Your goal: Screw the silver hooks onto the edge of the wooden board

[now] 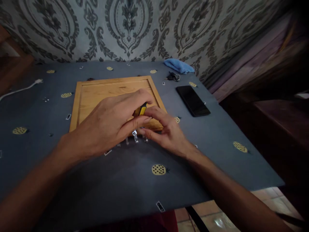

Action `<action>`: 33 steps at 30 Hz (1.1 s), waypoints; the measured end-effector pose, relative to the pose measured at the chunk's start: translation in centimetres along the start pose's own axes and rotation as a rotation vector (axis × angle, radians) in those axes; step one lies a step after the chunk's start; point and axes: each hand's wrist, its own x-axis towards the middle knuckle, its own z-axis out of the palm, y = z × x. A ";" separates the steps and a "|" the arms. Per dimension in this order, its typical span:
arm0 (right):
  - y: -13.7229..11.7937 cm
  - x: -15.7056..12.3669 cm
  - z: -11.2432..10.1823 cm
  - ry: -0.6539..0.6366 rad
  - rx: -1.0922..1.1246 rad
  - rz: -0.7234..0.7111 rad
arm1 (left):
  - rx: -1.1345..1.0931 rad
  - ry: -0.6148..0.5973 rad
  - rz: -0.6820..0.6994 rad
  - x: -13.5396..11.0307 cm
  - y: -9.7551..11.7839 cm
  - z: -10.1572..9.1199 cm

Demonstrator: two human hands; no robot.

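Note:
A wooden panel with a raised rim [113, 86] lies flat on the table, its front edge partly behind my hands. Several small metal hooks [135, 138] stick out along that front edge. My left hand [108, 117] is wrapped round a yellow and black handle, which looks like a screwdriver [143, 109]; its shaft and tip are hidden. My right hand [170, 130] is closed against it from the right, index finger by the handle and thumb tip beside a hook. What those right fingertips pinch is hidden.
A black phone [193, 100] lies right of the panel, with keys [173, 76] and a blue cloth [179, 65] behind it. A white cable [21, 89] and tiny loose pieces [46, 100] are at left. A patterned wall [130, 29] borders the table's back.

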 end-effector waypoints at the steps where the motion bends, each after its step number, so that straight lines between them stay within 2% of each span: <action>1: -0.5 0.3 -0.1 0.043 0.040 0.006 | 0.004 0.018 0.009 0.1 0.2 0.1; 5: -2.4 1.3 -0.1 0.136 0.218 0.045 | 0.017 0.092 0.005 0.5 0.9 0.2; 8: -3.0 1.6 0.2 0.164 0.260 0.091 | 0.011 0.104 0.002 0.5 1.2 0.0; 11: -3.1 1.7 0.6 0.200 0.250 0.080 | 0.020 0.091 -0.016 -0.4 0.9 -0.1; 14: -2.9 1.7 0.8 0.219 0.215 0.056 | 0.041 0.103 -0.095 -2.1 0.0 0.9; 15: -2.9 1.7 0.8 0.223 0.201 0.050 | 0.081 0.076 -0.139 -2.7 -0.3 1.5; 18: -2.7 1.5 0.7 0.229 0.193 0.039 | 0.228 -0.135 -0.236 -3.8 -0.8 3.3; 20: -2.6 1.4 0.6 0.221 0.202 0.046 | 0.283 -0.210 -0.244 -4.0 -0.7 4.3; 24: -2.7 1.1 0.5 0.209 0.201 0.052 | 0.310 -0.240 -0.241 -3.6 -0.3 5.2; 33: -2.3 0.9 0.3 0.202 0.266 0.046 | 0.257 -0.270 -0.356 -2.9 -0.3 5.1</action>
